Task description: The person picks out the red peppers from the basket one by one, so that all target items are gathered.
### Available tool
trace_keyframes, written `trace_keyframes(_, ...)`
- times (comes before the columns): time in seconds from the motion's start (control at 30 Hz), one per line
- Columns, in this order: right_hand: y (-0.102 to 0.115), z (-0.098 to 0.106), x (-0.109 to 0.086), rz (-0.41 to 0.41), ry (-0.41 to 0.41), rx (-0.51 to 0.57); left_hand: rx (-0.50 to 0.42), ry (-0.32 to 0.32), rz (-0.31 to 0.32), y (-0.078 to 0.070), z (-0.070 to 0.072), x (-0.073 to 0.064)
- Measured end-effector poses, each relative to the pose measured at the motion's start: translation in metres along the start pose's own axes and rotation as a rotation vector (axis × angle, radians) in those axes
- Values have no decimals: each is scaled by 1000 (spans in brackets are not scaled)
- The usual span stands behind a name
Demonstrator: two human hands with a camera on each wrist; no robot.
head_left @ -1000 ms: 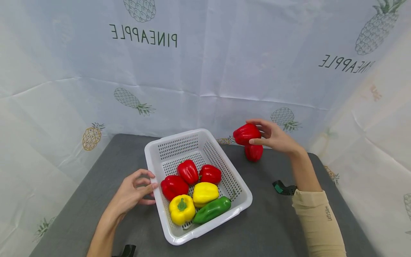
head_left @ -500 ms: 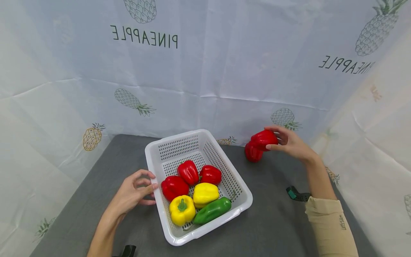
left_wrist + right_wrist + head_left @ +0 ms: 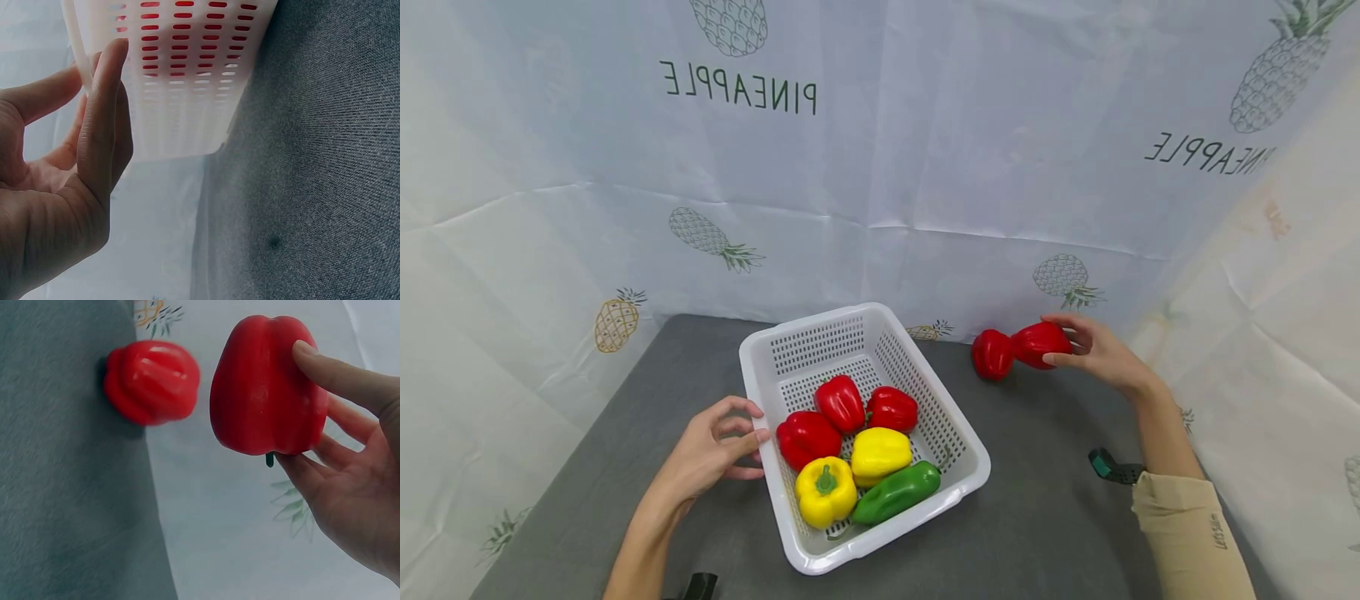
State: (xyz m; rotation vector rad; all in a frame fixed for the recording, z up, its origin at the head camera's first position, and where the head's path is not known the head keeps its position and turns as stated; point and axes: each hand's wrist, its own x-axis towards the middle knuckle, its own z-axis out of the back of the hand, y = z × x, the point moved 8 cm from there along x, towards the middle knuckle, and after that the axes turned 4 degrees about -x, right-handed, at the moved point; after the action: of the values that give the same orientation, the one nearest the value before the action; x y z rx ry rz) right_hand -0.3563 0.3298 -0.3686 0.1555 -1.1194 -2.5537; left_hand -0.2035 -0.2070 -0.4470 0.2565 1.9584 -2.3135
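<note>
My right hand grips a red bell pepper at the far right of the table, thumb on one side and fingers on the other. In the right wrist view this pepper shows a short green stem pointing down. Just left of it a second red bell pepper lies on the table. With thumb and fingers, my left hand pinches the left rim of a white perforated basket. Inside are several red peppers, two yellow peppers and a long green pepper.
The dark grey table ends at a white curtain printed with pineapples. Black straps are worn at both wrists. Upper right inside the basket, the perforated floor shows.
My right hand has carried the red bell pepper right and down, from above the other red pepper to its right side. The left hand and the basket have stayed in place.
</note>
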Motion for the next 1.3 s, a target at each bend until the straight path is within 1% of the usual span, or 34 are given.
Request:
trace_keyframes(0.17, -16, -1, -1, -6, -1, -24, 0, -2, 1, 0, 0, 0)
trace_keyframes(0.57, -42, -8, 0, 13, -16, -64, 10, -15, 10, 2, 0, 0)
trace_keyframes(0.77, -57, -14, 3, 23, 17, -73, 5, -14, 10, 2, 0, 0)
trace_keyframes(0.9, -66, -17, 6, 4, 41, -100, 13, -8, -1, 2, 0, 0)
trace_keyframes(1.03, -71, -19, 7, -5, 53, -137, 23, -8, -6, 2, 1, 1)
trace_keyframes(1.13, -72, -22, 7, -9, 66, -161, 13, -12, 5, 2, 0, 1)
trace_keyframes(1.3, -74, -24, 9, -54, 87, -159, 23, -8, -11, 3, 1, 1)
